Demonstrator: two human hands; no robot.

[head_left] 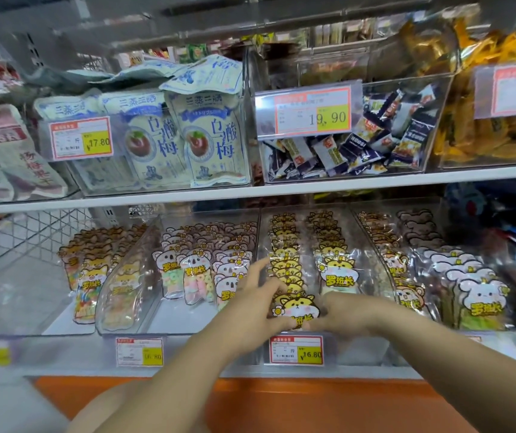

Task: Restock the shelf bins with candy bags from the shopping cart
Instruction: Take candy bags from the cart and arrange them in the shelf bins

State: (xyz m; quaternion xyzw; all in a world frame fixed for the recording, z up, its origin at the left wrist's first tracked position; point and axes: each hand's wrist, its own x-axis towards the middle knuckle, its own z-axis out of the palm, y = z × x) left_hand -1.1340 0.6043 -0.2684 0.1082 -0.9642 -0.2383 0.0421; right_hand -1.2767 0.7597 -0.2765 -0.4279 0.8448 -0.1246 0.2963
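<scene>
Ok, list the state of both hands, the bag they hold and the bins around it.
left hand, grips the yellow cat bag by its left side
right hand, grips its right side
yellow cat bag, held at the front of the left row
cat bag bin, two rows, nearly full
koala bags, upright, rows packed
loose-packet bin, roughly half full

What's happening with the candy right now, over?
Left hand and right hand hold yellow cat bag. Bag at front of clear bin. Nothing in the way.
</scene>
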